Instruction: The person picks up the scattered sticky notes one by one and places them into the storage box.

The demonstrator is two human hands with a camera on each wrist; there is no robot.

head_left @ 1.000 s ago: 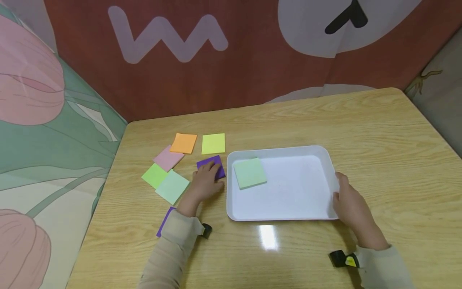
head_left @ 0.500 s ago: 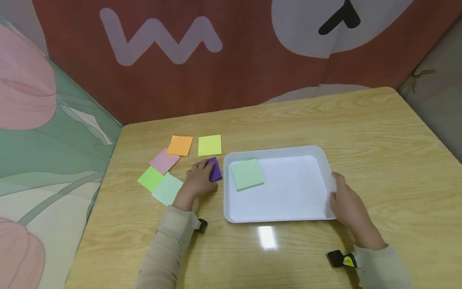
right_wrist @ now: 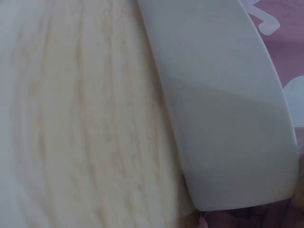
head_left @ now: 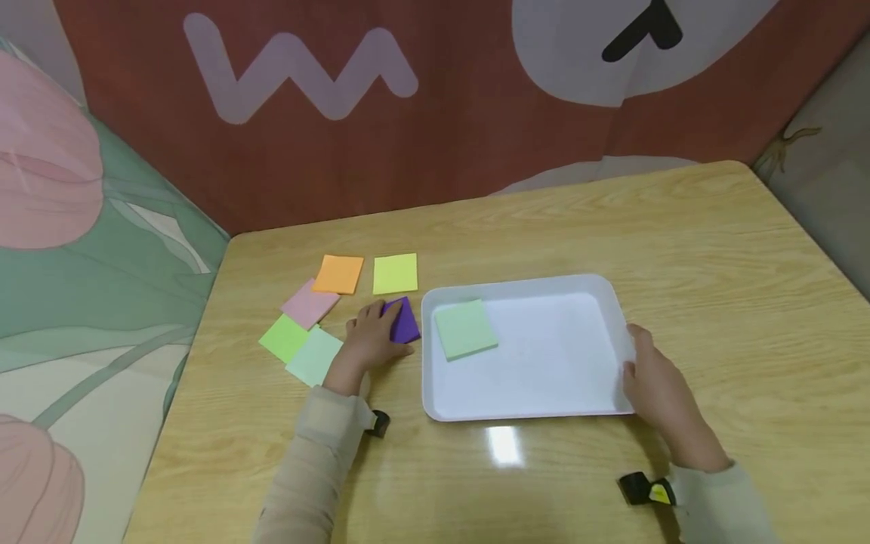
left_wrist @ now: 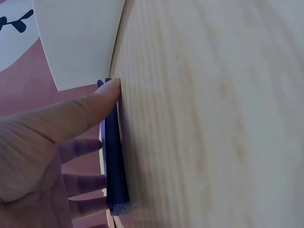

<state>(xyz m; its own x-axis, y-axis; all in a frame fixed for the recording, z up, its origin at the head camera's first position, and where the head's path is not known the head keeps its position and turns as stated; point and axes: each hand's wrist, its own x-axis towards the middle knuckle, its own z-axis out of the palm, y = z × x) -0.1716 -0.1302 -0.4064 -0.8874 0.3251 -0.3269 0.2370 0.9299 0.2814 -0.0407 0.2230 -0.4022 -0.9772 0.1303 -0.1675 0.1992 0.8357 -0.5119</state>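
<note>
My left hand (head_left: 377, 331) pinches a purple sticky-note pad (head_left: 405, 321) just left of the white tray (head_left: 537, 283) and holds it tipped up on one edge. In the left wrist view the thumb (left_wrist: 95, 102) presses the near face of the purple pad (left_wrist: 114, 156), the other fingers lie behind it, and the tray (left_wrist: 78, 38) is beyond. A light green pad (head_left: 466, 329) lies in the tray's far left corner. My right hand (head_left: 635, 359) grips the tray's right rim. The right wrist view shows only the tray wall (right_wrist: 223, 109) on the wood.
Left of the tray lie an orange pad (head_left: 338, 273), a yellow pad (head_left: 395, 273), a pink pad (head_left: 310, 304), a bright green pad (head_left: 282, 337) and a pale green pad (head_left: 315, 357). The wooden table (head_left: 714, 249) ends at cloth walls behind and left.
The purple pad lay flat under my left hand; now it is tipped up on edge in that hand's pinch. The right hand and the tray have stayed in place.
</note>
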